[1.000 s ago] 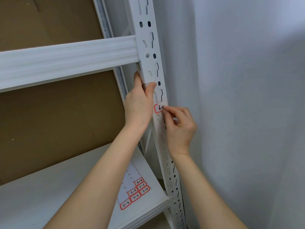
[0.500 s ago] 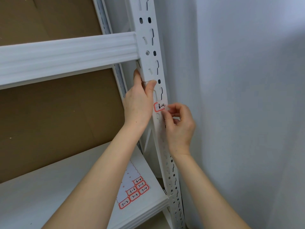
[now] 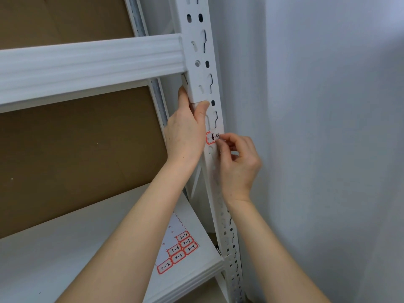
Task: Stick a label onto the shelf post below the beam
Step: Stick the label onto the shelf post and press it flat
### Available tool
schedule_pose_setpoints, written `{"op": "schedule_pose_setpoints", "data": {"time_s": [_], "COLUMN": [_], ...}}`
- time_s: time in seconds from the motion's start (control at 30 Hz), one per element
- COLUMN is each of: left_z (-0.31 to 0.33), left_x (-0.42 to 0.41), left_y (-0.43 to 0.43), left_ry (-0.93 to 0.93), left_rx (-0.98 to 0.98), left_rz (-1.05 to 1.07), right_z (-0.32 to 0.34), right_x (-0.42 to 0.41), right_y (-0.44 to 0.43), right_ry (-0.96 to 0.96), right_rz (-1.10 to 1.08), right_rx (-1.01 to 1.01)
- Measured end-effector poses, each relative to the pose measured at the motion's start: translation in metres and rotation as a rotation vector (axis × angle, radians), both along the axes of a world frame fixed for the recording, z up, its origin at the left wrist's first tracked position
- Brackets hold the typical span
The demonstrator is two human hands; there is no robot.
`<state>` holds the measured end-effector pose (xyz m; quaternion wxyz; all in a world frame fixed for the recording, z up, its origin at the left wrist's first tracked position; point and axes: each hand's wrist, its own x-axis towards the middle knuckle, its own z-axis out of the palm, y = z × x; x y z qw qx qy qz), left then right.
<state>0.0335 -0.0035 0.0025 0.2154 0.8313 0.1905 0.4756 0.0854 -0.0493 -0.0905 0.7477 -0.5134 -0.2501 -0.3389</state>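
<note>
Noted: a small white paper label with a red border [image 3: 212, 137], marked by hand "6-" and a digit half covered, lay on the front face of the white perforated metal shelf post [image 3: 202, 51]. It sat a little below the white ribbed metal beam [image 3: 87, 62].

The left hand [image 3: 185, 132] gripped the shelf post just under the beam, thumb across the front face and fingers wrapped round the inner edge. The right hand [image 3: 238, 162] pinched the label's right end between thumb and forefinger.

Progress, as judged: the label was placed at the right spot and its left part looked flat against the metal. The right end was hidden by fingertips, so its adhesion could not be confirmed. Probably left to do: press that end down, smooth it, let go.

A white backing sheet of more red-bordered labels [image 3: 178, 252] lay on the white shelf board [image 3: 65, 248] below.
</note>
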Motion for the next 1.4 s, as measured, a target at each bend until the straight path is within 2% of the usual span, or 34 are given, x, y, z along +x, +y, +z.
{"op": "schedule_pose_setpoints", "data": {"time_s": [0.4,0.57,0.8,1.17,1.3,1.4], "left_z": [-0.002,-0.001,0.000,-0.003,-0.002,-0.001], "left_x": [0.001,-0.001,0.000,0.004,0.001,0.000], "left_y": [0.001,-0.001,0.001,0.003,0.003,0.002], "left_ry": [-0.003,-0.001,-0.003,-0.008,0.001,0.007], "left_rx": [-0.002,-0.007,0.001,-0.013,-0.016,-0.011], "left_rz": [-0.003,-0.025,-0.012,0.001,-0.025,-0.023], "right_z": [-0.004,-0.005,0.001,0.000,0.002,0.004], "right_x": [0.002,-0.006,-0.013,-0.018,-0.020,-0.018], "right_y": [0.002,0.002,0.007,0.010,0.006,0.003], "right_ry": [-0.025,0.100,0.135,0.150,0.214,0.204], "right_rz": [-0.034,0.042,-0.002,-0.031,0.088,0.074], "right_rx": [-0.129,0.007,0.079,0.003,0.051,0.029]}}
